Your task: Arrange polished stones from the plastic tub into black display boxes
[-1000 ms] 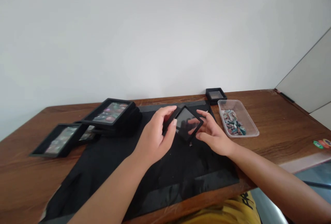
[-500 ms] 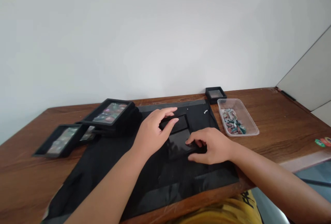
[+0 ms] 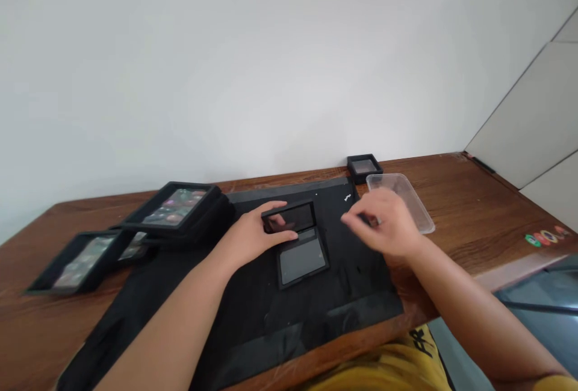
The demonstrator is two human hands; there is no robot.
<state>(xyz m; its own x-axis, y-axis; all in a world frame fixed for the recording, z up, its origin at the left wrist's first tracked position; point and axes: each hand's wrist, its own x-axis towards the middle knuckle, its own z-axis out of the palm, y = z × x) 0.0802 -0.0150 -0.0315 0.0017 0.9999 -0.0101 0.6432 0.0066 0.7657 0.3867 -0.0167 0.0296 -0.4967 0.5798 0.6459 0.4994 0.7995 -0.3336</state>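
A small black hinged case lies unfolded on the black mat, its lid tilted up at the back. My left hand grips the lid at its left edge, thumb in front and fingers behind. The lower half shows a flat grey panel inside a dark rim. To the right of the case, my right hand is raised above the mat's right edge, close to a clear plastic tub. Its fingers are curled in towards the thumb and slightly blurred; whatever they may hold is hidden. The hand covers most of the tub's inside.
Black framed cases with clear windows and colourful contents are stacked at the left, and another framed case leans beside them. A smaller black case stands by the wall. The black mat covers part of the wooden table.
The case's lid has been tilted up in my left hand. My right hand has left the case and moved up and right, in front of the tub. The view has shifted slightly.
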